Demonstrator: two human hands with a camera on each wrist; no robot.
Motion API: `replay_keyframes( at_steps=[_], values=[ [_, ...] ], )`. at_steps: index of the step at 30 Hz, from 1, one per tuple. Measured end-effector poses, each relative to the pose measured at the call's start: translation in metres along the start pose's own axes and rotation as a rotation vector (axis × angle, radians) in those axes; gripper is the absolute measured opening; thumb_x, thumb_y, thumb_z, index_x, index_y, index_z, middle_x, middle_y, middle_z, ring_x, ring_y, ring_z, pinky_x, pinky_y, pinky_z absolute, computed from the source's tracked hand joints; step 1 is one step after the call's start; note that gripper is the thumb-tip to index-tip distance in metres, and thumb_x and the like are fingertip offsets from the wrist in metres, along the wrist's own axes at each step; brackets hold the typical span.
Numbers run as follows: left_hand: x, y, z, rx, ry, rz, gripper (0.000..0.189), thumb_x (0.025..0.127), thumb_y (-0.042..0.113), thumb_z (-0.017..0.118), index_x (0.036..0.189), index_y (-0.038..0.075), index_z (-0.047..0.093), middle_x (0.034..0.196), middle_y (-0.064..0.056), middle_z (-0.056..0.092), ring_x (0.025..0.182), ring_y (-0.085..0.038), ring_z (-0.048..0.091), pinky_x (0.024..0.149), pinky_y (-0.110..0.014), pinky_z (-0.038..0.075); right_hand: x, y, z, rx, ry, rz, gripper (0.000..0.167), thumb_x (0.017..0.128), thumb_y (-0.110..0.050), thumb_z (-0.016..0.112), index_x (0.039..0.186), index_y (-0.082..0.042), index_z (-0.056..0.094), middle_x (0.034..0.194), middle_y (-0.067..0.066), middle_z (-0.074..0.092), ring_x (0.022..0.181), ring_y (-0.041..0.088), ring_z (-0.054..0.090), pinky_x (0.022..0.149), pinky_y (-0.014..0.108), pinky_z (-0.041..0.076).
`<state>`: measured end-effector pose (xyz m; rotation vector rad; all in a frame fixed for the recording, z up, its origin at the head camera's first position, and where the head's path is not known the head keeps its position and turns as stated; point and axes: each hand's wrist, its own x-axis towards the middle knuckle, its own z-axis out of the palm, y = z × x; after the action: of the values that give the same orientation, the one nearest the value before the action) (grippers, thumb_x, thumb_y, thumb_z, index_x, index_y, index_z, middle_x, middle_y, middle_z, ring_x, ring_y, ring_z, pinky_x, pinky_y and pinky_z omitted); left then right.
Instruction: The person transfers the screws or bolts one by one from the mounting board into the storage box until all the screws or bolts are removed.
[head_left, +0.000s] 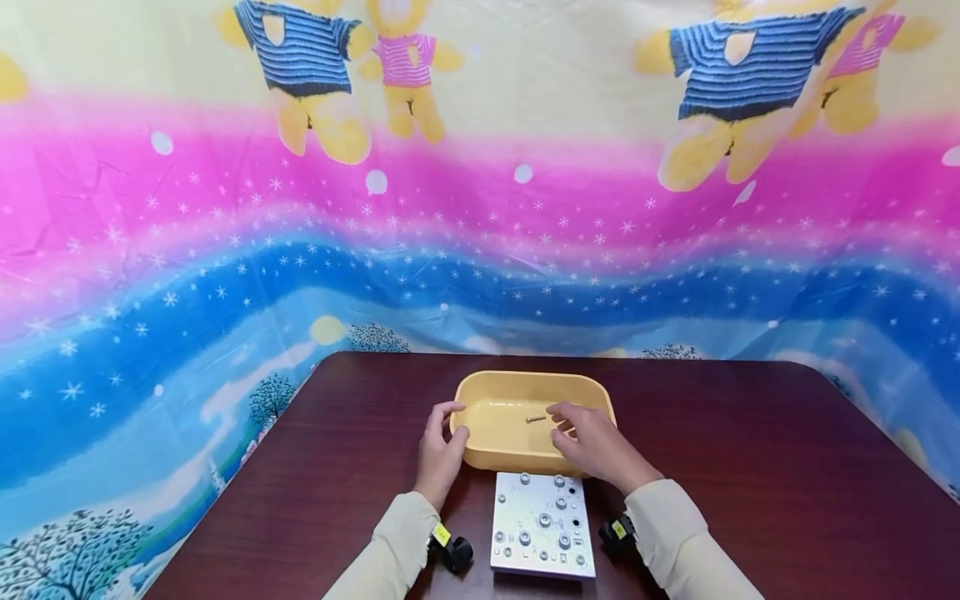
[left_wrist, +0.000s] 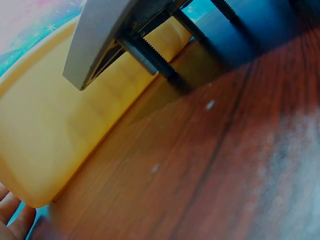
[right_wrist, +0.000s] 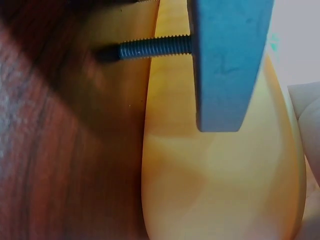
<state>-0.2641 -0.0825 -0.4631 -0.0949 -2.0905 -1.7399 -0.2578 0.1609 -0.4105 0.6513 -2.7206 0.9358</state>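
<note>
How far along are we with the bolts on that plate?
One bolt lies loose in the tray, so at least one looks removed. In hand: the left hand grips the tray's left rim; the right hand reaches over its right rim, seemingly holding nothing. Left: several bolts remain in the plate, with a few empty holes.

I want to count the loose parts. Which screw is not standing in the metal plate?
The single screw lying on its side inside the yellow tub, near the right hand. The others stand upright in the grey plate.
</note>
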Motion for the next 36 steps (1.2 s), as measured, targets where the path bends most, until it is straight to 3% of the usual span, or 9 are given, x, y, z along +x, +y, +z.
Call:
replay_keyframes(
  at_steps=[4,14,18,25,31,36],
  values=[
    [0.0,-0.002,0.001,-0.036,-0.037,0.005,0.04,0.081,0.002,0.061,0.119,0.009,0.055,0.12,-0.015,0.059,0.098,-0.026,0.056,0.072,-0.022,0.043,0.0,0.001,-0.002,0.019,-0.007,-0.019,0.033,0.089,-0.011,0.06,0.121,-0.003,0.063,0.115,0.013,0.066,0.092,0.019,0.065,0.079,0.038,0.054],
    [0.001,-0.001,0.004,-0.005,-0.064,-0.038,0.035,0.082,0.007,0.06,0.115,0.014,0.052,0.123,-0.007,0.056,0.106,-0.02,0.055,0.084,-0.027,0.046,0.0,0.005,-0.013,0.126,-0.002,-0.049,0.033,0.091,-0.009,0.062,0.123,-0.008,0.062,0.117,0.011,0.065,0.098,0.021,0.064,0.081,0.038,0.053],
    [0.001,-0.002,0.004,-0.005,-0.067,-0.026,0.035,0.083,0.007,0.06,0.116,0.012,0.051,0.124,-0.01,0.056,0.107,-0.024,0.055,0.083,-0.027,0.046,-0.003,-0.003,-0.024,0.156,-0.062,-0.049,0.037,0.092,-0.013,0.062,0.128,-0.01,0.058,0.123,0.008,0.062,0.103,0.025,0.063,0.085,0.041,0.052],
    [-0.008,0.039,-0.004,-0.016,-0.094,-0.047,0.035,0.085,0.0,0.057,0.119,-0.002,0.049,0.127,-0.02,0.052,0.111,-0.034,0.053,0.083,-0.026,0.046,-0.015,-0.038,-0.06,0.094,-0.239,0.051,0.046,0.09,-0.02,0.066,0.134,-0.014,0.053,0.121,0.01,0.06,0.101,0.021,0.062,0.082,0.039,0.052],
    [0.003,0.013,0.0,0.0,-0.073,-0.044,0.036,0.085,0.001,0.059,0.12,0.004,0.05,0.126,-0.016,0.054,0.11,-0.03,0.054,0.084,-0.028,0.046,-0.029,-0.059,-0.081,0.025,-0.378,0.014,0.05,0.086,-0.018,0.07,0.132,-0.011,0.051,0.11,0.011,0.063,0.089,0.016,0.063,0.075,0.035,0.052],
    [0.003,0.002,0.002,0.016,-0.071,-0.056,0.035,0.086,0.005,0.059,0.12,0.011,0.051,0.127,-0.01,0.054,0.109,-0.025,0.055,0.084,-0.028,0.046,-0.045,-0.073,-0.078,-0.041,-0.453,-0.026,0.029,0.08,-0.013,0.071,0.107,-0.008,0.063,0.091,0.001,0.062,0.075,0.009,0.057,0.067,0.029,0.048]
  ],
)
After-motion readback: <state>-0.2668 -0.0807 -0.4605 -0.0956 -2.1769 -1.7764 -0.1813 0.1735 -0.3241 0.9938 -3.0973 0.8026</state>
